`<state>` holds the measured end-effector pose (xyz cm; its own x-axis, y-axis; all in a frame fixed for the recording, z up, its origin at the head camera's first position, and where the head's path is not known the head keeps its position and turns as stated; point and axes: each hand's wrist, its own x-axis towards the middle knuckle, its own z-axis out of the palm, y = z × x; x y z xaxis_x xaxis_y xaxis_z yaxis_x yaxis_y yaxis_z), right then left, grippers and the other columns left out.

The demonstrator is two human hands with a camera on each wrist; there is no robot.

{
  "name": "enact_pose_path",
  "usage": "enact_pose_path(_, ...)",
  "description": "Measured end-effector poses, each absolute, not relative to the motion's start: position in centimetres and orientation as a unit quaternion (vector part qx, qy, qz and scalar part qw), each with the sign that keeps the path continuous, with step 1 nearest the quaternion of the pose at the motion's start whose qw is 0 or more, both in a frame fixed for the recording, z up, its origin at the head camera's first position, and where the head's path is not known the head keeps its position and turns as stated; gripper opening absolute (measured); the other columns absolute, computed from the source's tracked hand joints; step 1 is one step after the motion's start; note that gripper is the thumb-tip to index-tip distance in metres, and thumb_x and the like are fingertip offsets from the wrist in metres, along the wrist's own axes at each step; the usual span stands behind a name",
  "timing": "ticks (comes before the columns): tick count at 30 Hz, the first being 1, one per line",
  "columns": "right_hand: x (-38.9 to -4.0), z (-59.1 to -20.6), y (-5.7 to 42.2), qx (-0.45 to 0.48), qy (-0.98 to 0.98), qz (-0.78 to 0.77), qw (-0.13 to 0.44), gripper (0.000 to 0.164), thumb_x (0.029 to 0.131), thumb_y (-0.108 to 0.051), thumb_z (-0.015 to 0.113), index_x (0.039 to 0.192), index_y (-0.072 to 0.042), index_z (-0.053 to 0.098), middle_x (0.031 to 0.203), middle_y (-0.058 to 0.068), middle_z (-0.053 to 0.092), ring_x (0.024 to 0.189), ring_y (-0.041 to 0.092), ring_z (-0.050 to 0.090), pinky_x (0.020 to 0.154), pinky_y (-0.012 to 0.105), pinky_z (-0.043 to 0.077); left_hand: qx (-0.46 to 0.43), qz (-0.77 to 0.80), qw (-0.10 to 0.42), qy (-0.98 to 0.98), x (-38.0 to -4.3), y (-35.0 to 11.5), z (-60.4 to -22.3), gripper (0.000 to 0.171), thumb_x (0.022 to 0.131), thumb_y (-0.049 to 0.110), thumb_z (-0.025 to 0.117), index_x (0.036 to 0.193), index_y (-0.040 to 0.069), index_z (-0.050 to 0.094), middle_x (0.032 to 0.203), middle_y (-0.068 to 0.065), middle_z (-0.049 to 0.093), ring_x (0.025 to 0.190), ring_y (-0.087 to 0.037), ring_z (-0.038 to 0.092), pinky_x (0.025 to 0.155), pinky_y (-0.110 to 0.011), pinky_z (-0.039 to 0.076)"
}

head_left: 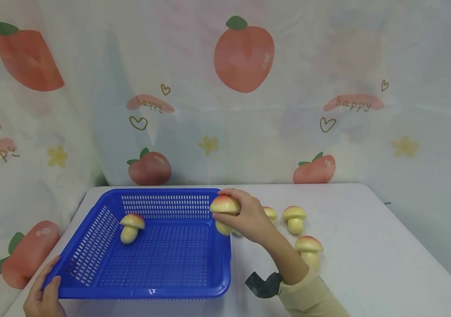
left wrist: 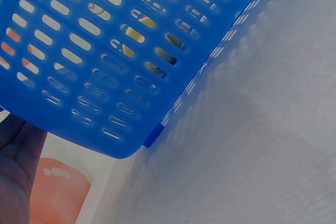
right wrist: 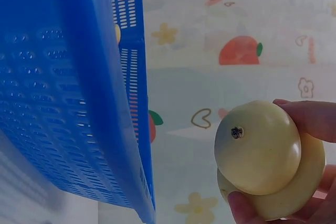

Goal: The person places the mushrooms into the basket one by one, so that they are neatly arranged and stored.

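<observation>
Our right hand [head_left: 251, 218] grips a mushroom [head_left: 225, 204], stem down, by the right rim of the blue basket [head_left: 146, 292], its interior lying leftward, as our left hand [head_left: 45, 295] holds the near-left corner.

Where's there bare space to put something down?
Inside the blue basket, the floor right of the lone mushroom is bare. So is the white table right of the loose mushrooms, to its right edge. Crowded: just right of the basket, where those mushrooms stand and the right hand holds another mushroom.
</observation>
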<state>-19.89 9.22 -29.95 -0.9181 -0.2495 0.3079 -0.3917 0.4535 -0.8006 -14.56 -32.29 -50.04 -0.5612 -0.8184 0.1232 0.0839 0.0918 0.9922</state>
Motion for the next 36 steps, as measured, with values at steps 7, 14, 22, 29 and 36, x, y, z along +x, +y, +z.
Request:
enact_pose_path(7, -20.2, -29.9, 8.8, 0.19, -0.842, 0.5, 0.076, 0.043, 0.074, -0.021, 0.076, 0.114, -0.012, 0.061, 0.097, 0.003, 0.06, 0.076, 0.019, 0.054, 0.06, 0.031, 0.047, 0.291, -0.597, 0.361, -0.654, -14.4, -32.1, -49.7, 0.042, 0.092, 0.005, 0.04, 0.126, 0.023, 0.057, 0.128, 0.006, 0.054, 0.116, -0.008, 0.047, 0.096, -0.016, 0.032)
enact_pose_path(14, -20.8, -29.4, 7.8, 0.188, -0.839, 0.504, 0.081, 0.044, 0.074, -0.022, 0.076, 0.114, -0.013, 0.061, 0.096, 0.001, 0.06, 0.076, 0.018, 0.054, 0.061, 0.031, 0.046, 0.297, -0.616, 0.371, -0.628, -14.6, -32.5, -49.9, 0.041, 0.092, 0.004, 0.041, 0.123, 0.024, 0.061, 0.126, 0.006, 0.055, 0.116, -0.01, 0.047, 0.099, -0.021, 0.031)
enact_pose_path(22, -21.0, -29.6, 7.2, 0.185, -0.838, 0.508, 0.072, 0.045, 0.073, -0.02, 0.076, 0.114, -0.011, 0.062, 0.098, 0.002, 0.061, 0.079, 0.018, 0.054, 0.064, 0.031, 0.046, 0.277, -0.614, 0.381, -0.633, -14.6, -32.4, -50.1, 0.039, 0.092, 0.005, 0.041, 0.123, 0.02, 0.06, 0.125, 0.003, 0.056, 0.115, -0.01, 0.049, 0.092, -0.015, 0.036)
enact_pose_path(29, -21.4, -29.7, 6.3, 0.196, -0.833, 0.512, 0.076, 0.044, 0.073, -0.023, 0.076, 0.114, -0.012, 0.062, 0.098, 0.002, 0.061, 0.079, 0.017, 0.055, 0.062, 0.03, 0.047, 0.284, -0.606, 0.378, -0.64, -14.5, -32.1, -49.3, 0.039, 0.093, 0.007, 0.041, 0.123, 0.022, 0.06, 0.125, 0.005, 0.056, 0.115, -0.009, 0.048, 0.094, -0.017, 0.034)
enact_pose_path(36, -21.3, -29.8, 5.7, 0.192, -0.827, 0.525, 0.063, 0.044, 0.074, -0.022, 0.075, 0.115, -0.011, 0.061, 0.1, 0.002, 0.06, 0.08, 0.018, 0.054, 0.063, 0.03, 0.047, 0.303, -0.623, 0.361, -0.625, -14.3, -31.6, -48.8, 0.04, 0.092, 0.005, 0.041, 0.124, 0.022, 0.059, 0.126, 0.006, 0.055, 0.118, -0.008, 0.045, 0.097, -0.016, 0.03)
